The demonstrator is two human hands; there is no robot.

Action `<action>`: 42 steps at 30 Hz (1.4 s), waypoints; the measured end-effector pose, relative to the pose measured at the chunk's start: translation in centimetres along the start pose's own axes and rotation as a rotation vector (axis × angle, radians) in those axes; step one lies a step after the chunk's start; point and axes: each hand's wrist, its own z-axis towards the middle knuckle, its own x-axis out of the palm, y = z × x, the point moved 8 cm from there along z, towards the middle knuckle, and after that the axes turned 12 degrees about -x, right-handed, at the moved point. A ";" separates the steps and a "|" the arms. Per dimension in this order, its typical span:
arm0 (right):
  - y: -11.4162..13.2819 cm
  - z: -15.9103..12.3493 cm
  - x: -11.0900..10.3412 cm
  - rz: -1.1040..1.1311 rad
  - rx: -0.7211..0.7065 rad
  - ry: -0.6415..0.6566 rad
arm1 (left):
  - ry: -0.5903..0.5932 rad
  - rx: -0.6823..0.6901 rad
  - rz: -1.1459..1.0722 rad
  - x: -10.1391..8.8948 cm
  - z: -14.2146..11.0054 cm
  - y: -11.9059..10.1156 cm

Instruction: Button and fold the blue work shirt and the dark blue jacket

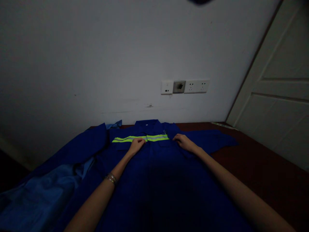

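A dark blue work jacket (166, 164) lies spread out, its collar toward the wall and a yellow-green and grey reflective band across the chest. My left hand (137, 145) is closed, its fingertips pinching the jacket's front by the middle of the band. Beyond the band's right end, my right hand (183, 141) has its curled fingers closed on the cloth near the sleeve. The right sleeve (210, 139) stretches out sideways, while the other sleeve (94, 141) is on the left. Deep shadow hides the lower part of the jacket.
Lighter blue cloth (45, 193) lies crumpled at the left. Under the garments is a dark reddish-brown tabletop (253, 174). Behind it rises a pale wall (108, 64) with sockets (196, 86) and a switch plate (179, 86). A panelled door (277, 106) stands at the right.
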 end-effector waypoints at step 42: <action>0.7 0.7 0.6 0.126 0.083 -0.010 | -0.175 0.790 0.872 11.9 -6.4 -12.2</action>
